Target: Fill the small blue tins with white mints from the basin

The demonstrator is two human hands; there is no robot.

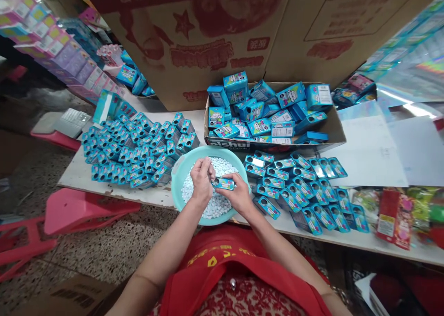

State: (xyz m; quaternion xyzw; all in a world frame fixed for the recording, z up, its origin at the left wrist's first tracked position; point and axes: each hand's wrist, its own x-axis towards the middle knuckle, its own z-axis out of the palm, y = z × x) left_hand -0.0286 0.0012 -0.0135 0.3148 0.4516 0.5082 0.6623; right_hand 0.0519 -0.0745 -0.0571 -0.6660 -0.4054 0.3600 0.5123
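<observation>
A teal bowl (180, 170) full of small white tablets (222, 205) sits at the table's near edge. Over it, my right hand (237, 195) holds a small blue box (223, 183) flat. My left hand (203, 179) is closed at the box's left end, fingers pinched; I cannot tell what they hold. Left of the bowl lies a pile of several small blue boxes (135, 149). To its right, more blue boxes (301, 191) lie in rows.
A shallow cardboard tray (333, 128) behind the bowl holds several blue cartons. A big brown carton (215, 38) stands behind it. Red stools (76, 209) stand on the floor at left. White sheets (374, 154) and colourful packets (391, 214) lie at right.
</observation>
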